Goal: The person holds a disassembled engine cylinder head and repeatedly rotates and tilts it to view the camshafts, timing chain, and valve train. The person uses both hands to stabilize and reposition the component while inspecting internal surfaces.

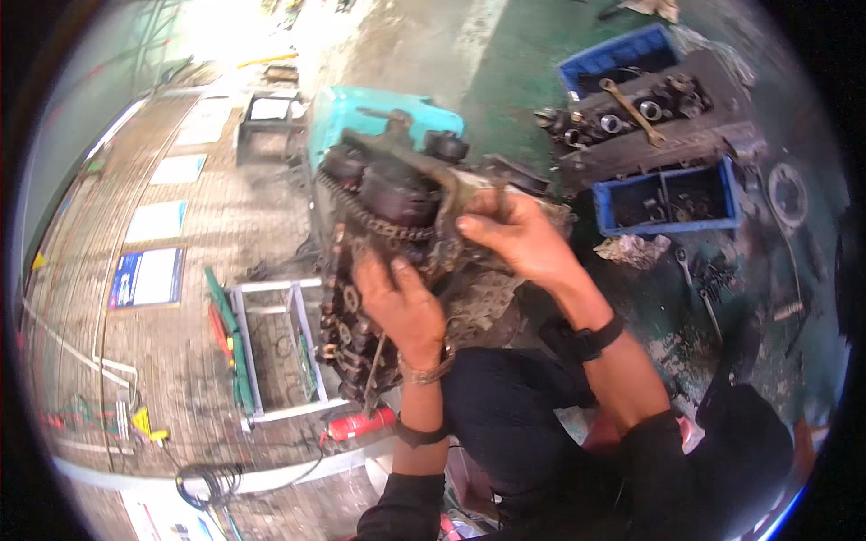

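Note:
A greasy engine block (347,316) stands in front of me, with a large dark round pulley or gear (397,191) and a metal chain (388,225) curving below it. My left hand (397,302) rests against the engine just under the chain, fingers apart and fingertips touching the dark parts. On the engine's right side, my right hand (523,239) is closed, thumb and fingers drawn together beside a pale metal edge. What lies between those fingers is hidden. A turquoise cover or panel (347,113) sits behind the engine.
To the right, a combination wrench (631,113) lies across a cylinder head (667,104). Blue bins (735,221) of small parts flank it. More wrenches (686,266) and crumpled paper (631,251) lie on the green floor. At left are a metal frame (248,361) and red extinguisher (361,424).

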Demonstrator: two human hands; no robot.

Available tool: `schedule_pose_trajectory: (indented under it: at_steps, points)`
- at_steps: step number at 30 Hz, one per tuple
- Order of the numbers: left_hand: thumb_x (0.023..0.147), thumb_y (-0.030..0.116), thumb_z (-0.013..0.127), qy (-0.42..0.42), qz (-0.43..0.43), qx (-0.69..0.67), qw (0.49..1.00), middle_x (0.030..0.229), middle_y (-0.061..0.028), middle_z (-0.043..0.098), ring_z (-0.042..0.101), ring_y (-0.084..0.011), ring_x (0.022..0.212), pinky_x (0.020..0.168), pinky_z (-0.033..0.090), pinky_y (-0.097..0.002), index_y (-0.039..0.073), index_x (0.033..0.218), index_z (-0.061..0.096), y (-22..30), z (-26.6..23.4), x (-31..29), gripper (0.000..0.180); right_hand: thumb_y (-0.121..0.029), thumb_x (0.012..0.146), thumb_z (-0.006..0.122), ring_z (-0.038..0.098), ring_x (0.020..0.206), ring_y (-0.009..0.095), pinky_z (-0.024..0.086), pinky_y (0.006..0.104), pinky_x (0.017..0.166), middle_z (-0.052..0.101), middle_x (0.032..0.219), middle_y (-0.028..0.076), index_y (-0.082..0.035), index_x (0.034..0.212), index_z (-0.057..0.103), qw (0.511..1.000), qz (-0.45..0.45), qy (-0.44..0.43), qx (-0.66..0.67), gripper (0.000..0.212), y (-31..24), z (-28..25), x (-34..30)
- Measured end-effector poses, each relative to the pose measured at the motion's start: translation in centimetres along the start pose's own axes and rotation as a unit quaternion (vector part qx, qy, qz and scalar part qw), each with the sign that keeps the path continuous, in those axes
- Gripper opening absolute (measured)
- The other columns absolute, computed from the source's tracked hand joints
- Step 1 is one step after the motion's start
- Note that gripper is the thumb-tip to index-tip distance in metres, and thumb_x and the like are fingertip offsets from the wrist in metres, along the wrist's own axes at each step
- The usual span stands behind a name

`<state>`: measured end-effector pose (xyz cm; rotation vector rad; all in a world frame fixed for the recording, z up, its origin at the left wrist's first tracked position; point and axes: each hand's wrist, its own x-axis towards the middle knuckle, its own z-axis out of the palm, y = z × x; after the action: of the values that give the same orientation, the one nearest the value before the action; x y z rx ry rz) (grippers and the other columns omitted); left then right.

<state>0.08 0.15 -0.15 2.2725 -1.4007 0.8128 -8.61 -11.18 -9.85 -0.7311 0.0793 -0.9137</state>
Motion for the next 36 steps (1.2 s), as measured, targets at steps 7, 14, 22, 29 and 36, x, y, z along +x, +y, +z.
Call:
schedule_pose_trajectory:
  at_steps: [7, 14, 22, 29, 36]
  points:
    - [0.092, 0.009, 0.052, -0.020, 0.002, -0.038, 0.999, 0.125, -0.0307, 0.054, 0.048, -0.0473, 0.118, 0.106, 0.034, -0.0514, -0.013, 0.124, 0.052, 0.1, 0.1, -0.2, 0.038, -0.017, 0.093, 0.067, 0.044, 0.061, 0.001, 0.033, 0.0191, 0.054, 0.056, 0.077, -0.007, -0.003, 0.103, 0.066, 0.993, 0.107, 0.039, -0.027, 0.017, -0.6, -0.4, -0.7]
    - [0.088, 0.007, 0.054, 0.007, -0.007, -0.073, 0.997, 0.125, -0.0305, 0.054, 0.048, -0.0481, 0.118, 0.107, 0.031, -0.0522, -0.011, 0.127, 0.051, 0.3, 0.3, 0.0, 0.043, -0.011, 0.092, 0.068, 0.054, 0.079, 0.004, 0.043, 0.0197, 0.071, 0.063, 0.089, -0.006, -0.005, 0.100, 0.068, 0.995, 0.086, 0.023, 0.040, 0.010, -0.1, -0.7, -0.3]
    - [0.087, 0.007, 0.054, 0.007, -0.006, -0.060, 0.998, 0.124, -0.0304, 0.054, 0.046, -0.0487, 0.119, 0.107, 0.031, -0.0533, -0.011, 0.128, 0.050, 0.3, 0.5, -0.1, 0.045, -0.026, 0.092, 0.071, 0.044, 0.064, 0.004, 0.031, 0.0197, 0.056, 0.054, 0.078, -0.006, 0.000, 0.108, 0.065, 0.996, 0.075, 0.042, -0.026, 0.031, -0.5, -1.0, -0.9]
    - [0.088, 0.006, 0.053, 0.008, -0.004, -0.065, 0.998, 0.126, -0.0298, 0.053, 0.046, -0.0478, 0.119, 0.106, 0.032, -0.0524, -0.011, 0.128, 0.050, 0.2, 0.6, 0.0, 0.044, -0.029, 0.093, 0.069, 0.043, 0.065, 0.003, 0.031, 0.0187, 0.057, 0.056, 0.082, -0.006, -0.002, 0.109, 0.064, 0.995, 0.073, 0.067, -0.023, 0.032, 0.1, -0.6, -0.5]
    - [0.087, 0.006, 0.055, 0.013, 0.001, -0.076, 0.997, 0.125, -0.0294, 0.053, 0.046, -0.0464, 0.119, 0.106, 0.032, -0.0515, -0.010, 0.128, 0.050, 0.1, 0.7, 0.0, 0.044, -0.019, 0.094, 0.068, 0.046, 0.070, 0.003, 0.033, 0.0179, 0.062, 0.059, 0.088, -0.006, -0.002, 0.111, 0.064, 0.995, 0.081, 0.058, -0.022, 0.025, -0.3, -1.4, -0.5]
